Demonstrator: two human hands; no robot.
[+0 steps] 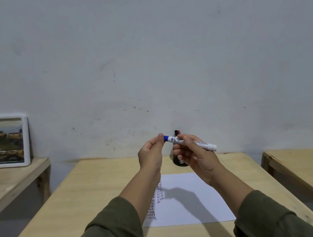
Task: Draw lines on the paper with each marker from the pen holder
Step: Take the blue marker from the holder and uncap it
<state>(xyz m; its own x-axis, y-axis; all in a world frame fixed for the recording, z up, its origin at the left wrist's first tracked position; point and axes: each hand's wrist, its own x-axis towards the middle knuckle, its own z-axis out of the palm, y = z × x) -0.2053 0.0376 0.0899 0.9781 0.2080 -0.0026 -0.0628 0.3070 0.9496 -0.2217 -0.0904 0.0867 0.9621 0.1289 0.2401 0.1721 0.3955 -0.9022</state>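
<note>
I hold a white marker [202, 143] with a blue cap [167, 138] raised above the table. My right hand [194, 153] grips its barrel; my left hand [151, 153] pinches the blue cap end between thumb and fingers. Behind my hands stands a dark pen holder [176, 161], mostly hidden, with a black and a red marker top [177, 132] sticking out. Below lies a white sheet of paper [187, 201] with rows of short dark strokes [156, 200] along its left side, partly covered by my left forearm.
The paper lies on a light wooden table [73, 209] against a grey wall. A second wooden table [311, 167] stands to the right across a gap. At left a lower shelf [8, 182] carries a white-framed picture [6, 141].
</note>
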